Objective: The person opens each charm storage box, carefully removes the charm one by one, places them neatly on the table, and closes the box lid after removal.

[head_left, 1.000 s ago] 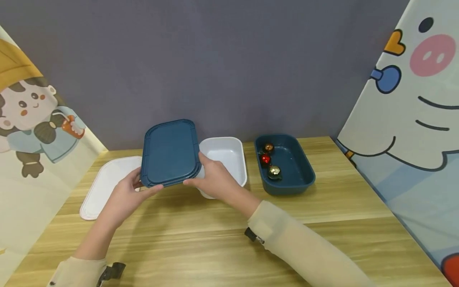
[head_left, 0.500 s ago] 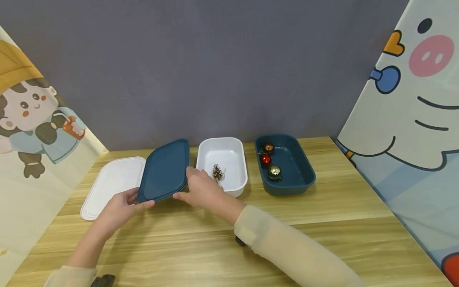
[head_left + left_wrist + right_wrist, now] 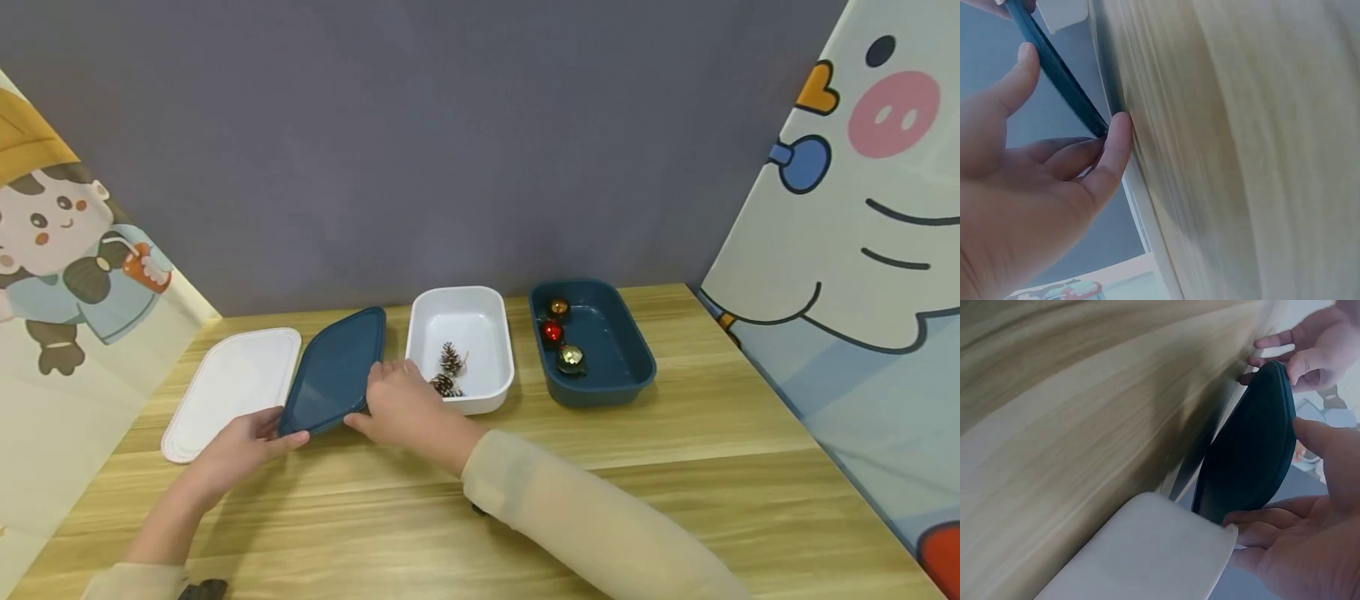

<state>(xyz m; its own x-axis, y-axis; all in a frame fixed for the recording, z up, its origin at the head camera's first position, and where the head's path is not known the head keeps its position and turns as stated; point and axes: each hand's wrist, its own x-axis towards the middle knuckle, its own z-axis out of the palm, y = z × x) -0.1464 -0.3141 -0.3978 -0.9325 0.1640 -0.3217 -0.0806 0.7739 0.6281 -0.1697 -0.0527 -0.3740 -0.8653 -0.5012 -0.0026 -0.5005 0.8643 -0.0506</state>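
Wood-grain table [image 3: 405, 525] — fingers [image 3: 1115, 150] hold a dark-blue lid [image 3: 336, 371] (round-cornered, flat).

This looks like a small staged booth or partitioned corner, with a wood-grain desk [image 3: 360, 521] running up to a plain grey backdrop [image 3: 450, 150] and a printed panel closing in either side. The left panel [image 3: 45, 433] carries a cartoon child [image 3: 78, 262] with a drink, the right panel [image 3: 885, 417] a large pig-snouted figure [image 3: 847, 250], giving it a playroom air; whether it stands in a home or a studio cannot be told.
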